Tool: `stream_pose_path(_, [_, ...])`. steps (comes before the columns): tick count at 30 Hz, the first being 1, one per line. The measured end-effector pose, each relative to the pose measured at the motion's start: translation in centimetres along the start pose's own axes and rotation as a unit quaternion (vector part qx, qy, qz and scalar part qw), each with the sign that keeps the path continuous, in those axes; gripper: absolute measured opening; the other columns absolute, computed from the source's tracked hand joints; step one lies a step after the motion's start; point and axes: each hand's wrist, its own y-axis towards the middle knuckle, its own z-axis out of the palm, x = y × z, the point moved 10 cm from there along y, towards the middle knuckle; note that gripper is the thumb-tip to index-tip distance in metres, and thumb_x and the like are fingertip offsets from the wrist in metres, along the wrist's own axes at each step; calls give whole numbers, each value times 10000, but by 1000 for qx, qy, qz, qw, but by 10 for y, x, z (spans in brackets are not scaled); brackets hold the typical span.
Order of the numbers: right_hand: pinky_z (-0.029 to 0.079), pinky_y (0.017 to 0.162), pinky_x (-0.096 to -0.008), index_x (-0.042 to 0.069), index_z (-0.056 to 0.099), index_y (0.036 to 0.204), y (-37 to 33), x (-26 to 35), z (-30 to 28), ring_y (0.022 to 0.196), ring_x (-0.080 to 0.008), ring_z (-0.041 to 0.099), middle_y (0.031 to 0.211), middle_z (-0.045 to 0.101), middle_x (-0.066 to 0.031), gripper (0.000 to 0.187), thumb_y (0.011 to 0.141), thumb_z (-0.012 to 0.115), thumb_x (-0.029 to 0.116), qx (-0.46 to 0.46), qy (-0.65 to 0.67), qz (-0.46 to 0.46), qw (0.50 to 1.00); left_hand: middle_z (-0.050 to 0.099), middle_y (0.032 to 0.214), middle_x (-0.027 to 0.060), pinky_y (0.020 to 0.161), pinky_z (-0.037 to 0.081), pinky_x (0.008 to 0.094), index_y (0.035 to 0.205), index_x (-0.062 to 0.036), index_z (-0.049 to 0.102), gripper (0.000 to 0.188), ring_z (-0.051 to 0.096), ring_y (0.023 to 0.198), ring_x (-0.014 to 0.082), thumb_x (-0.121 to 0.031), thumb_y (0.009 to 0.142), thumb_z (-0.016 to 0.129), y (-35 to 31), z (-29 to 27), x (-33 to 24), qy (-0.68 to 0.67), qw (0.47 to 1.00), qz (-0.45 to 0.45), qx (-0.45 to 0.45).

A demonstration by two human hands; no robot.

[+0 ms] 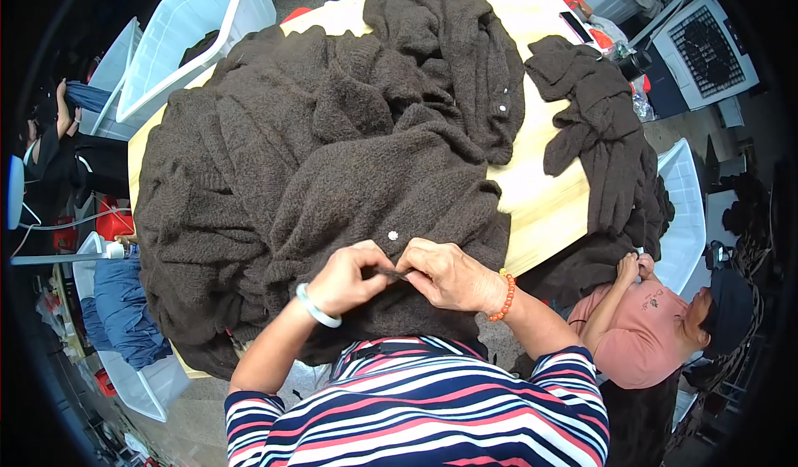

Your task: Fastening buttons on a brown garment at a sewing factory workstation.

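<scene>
Remotely I see L hand [345, 280] & R hand [445, 276], fingertips pinched closed on brown knit [357, 176], held part approx. L–R below white btn [393, 236], both abt. equally near.

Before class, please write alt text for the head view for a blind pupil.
A left hand and right hand pinch dark brown knit fabric near a small white button-like piece. The fabric heaps across a pale table; a co-worker in pink is at right.

Bright light is falling across the desk [540, 209]; soft shadows are marking the dark cloth [349, 180]. Fisheye distortion is curving outer shapes; vignetting is blackening the rim.
</scene>
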Motion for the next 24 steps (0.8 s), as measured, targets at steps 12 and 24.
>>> stream_pose_path(12, [526, 684, -398, -2, 601, 936, -6, -11, 6, 793, -330, 631, 869, 606, -147, 159, 786, 651, 21, 0, -71, 16, 997, 682, 910, 180, 755, 532, 406, 977, -23, 704, 241, 666, 857, 360, -202, 823, 660, 39, 9, 17, 135, 990, -43, -19])
stream_pose_path(24, [513, 725, -449, -3, 525, 941, -11, -15, 16, 834, -384, 611, 899, 564, -181, 161, 815, 620, 32, 23, -75, 2, 997, 685, 863, 231, 773, 525, 416, 971, 34, 668, 276, 674, 845, 374, -209, 854, 611, 46, 32, 40, 65, 984, -69, 150])
